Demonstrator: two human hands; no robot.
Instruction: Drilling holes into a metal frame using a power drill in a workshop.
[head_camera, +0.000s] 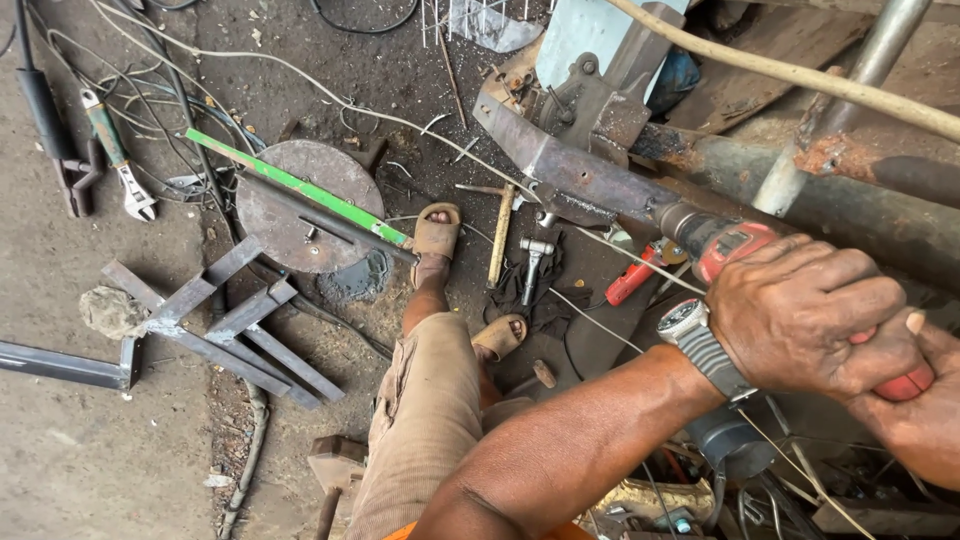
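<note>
Gripping the red power drill firmly, the left hand and right hand are both clamping its handle, ideally keeping it square against the rusty steel bracket.

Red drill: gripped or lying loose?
Gripped. Left hand and right hand wrap the red drill handle, its nose against the rusty steel bracket.

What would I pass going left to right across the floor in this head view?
Adjustable wrench → welded steel frame → round rusty disc → sandalled foot → hammer → red power drill, gripped by left hand and right hand.
</note>
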